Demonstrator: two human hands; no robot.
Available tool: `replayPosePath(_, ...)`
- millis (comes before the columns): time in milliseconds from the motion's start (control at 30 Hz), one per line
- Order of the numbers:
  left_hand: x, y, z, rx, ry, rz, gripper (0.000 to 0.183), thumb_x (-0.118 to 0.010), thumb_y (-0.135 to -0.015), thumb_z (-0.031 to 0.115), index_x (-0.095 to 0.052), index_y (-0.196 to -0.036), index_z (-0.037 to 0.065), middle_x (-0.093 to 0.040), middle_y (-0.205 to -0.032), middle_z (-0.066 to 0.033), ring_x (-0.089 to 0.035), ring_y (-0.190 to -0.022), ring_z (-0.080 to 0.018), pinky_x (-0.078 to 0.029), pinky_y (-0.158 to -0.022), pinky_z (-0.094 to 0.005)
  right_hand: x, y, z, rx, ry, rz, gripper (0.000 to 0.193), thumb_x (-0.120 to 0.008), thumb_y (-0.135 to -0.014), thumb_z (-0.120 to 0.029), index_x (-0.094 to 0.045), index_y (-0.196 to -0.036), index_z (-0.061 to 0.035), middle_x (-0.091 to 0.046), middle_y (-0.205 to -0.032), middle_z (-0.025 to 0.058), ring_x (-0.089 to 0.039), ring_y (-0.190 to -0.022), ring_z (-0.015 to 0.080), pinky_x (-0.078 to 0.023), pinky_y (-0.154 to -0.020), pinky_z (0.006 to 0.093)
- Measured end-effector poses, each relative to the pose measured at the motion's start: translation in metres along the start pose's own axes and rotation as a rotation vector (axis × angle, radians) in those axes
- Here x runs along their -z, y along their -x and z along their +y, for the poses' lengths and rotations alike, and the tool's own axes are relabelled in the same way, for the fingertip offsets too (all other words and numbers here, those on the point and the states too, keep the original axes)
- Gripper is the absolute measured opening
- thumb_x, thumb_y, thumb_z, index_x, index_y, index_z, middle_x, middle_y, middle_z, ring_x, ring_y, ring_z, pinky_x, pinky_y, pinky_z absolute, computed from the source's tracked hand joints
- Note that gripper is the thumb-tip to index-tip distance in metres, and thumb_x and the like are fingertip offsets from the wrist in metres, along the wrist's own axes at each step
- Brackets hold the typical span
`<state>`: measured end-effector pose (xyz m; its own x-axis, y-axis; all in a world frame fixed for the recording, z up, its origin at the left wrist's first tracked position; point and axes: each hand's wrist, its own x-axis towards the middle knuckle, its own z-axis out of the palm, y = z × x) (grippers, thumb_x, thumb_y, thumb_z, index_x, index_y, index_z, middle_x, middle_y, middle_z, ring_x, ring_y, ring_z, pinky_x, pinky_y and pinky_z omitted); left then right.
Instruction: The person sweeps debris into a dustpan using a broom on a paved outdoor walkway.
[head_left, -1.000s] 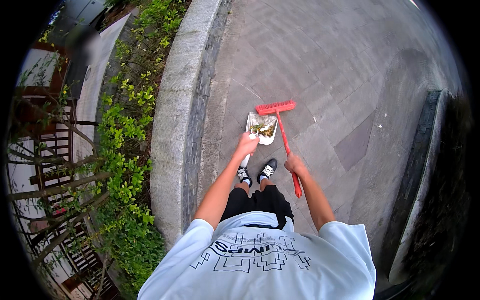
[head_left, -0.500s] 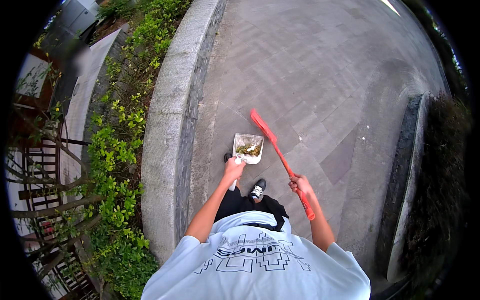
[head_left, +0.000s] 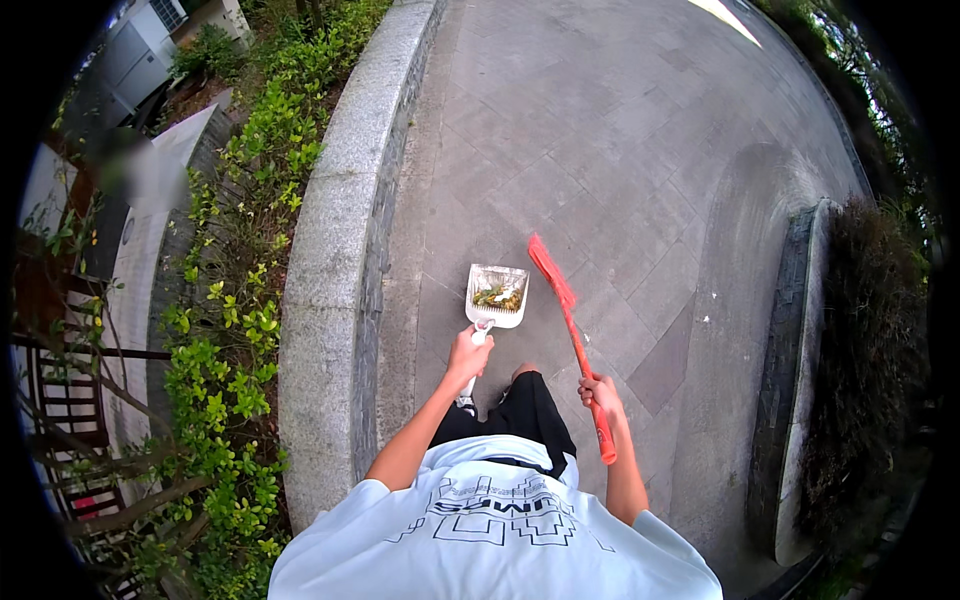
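Observation:
My left hand (head_left: 468,354) is wrapped round the handle of a white dustpan (head_left: 510,318). Leaves and a few white scraps (head_left: 497,297) lie in the pan, behind its row of teeth. My right hand (head_left: 599,391) grips a red broom (head_left: 577,335) partway along its handle, and the handle's end sticks out toward me below the fist. The broom's bristle head (head_left: 550,268) points away from me, to the right of the dustpan and apart from it.
Grey paving (head_left: 570,150) stretches ahead. A low granite wall (head_left: 325,250) runs along the left, with green shrubs (head_left: 225,370) behind it. At the right stands another low wall (head_left: 795,400) beside a dark hedge (head_left: 865,340). Small white bits (head_left: 706,318) lie on the paving.
The broom has become more upright in view, its head shifting right and toward me. The paving and walls have shifted as I walk. Both hands keep their grips.

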<state>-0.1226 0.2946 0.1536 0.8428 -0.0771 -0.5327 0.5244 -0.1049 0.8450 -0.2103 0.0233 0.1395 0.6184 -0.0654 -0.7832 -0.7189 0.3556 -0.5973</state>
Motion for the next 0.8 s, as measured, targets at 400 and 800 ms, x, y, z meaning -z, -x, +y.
replayPosePath(400, 0.0, -0.204, 0.118, 0.036, 0.143, 0.08, 0.018, -0.053, -0.081, 0.012, -0.049, -0.095, 0.003, -0.042, -0.049, 0.0012, -0.038, -0.034, -0.0067, -0.031, -0.029, -0.0236, -0.024, -0.18, -0.156, -0.007, 0.029, -0.109, 0.017, -0.051, -0.075, -0.001, -0.045, -0.09, 0.0044, -0.047, -0.06, 0.004, -0.039, -0.042, 0.0062, -0.033, -0.037, 0.02)
replayPosePath(800, 0.012, -0.372, 0.257, 0.023, 0.212, 0.289, 0.009, -0.051, -0.083, 0.014, -0.048, -0.083, 0.005, -0.038, -0.047, 0.0026, -0.036, -0.034, -0.0058, -0.027, -0.029, -0.0225, -0.106, -0.343, -0.392, 0.099, 0.229, -0.277, 0.016, -0.051, -0.075, -0.001, -0.046, -0.09, 0.0026, -0.046, -0.059, 0.003, -0.038, -0.04, 0.0052, -0.034, -0.035, 0.0207)
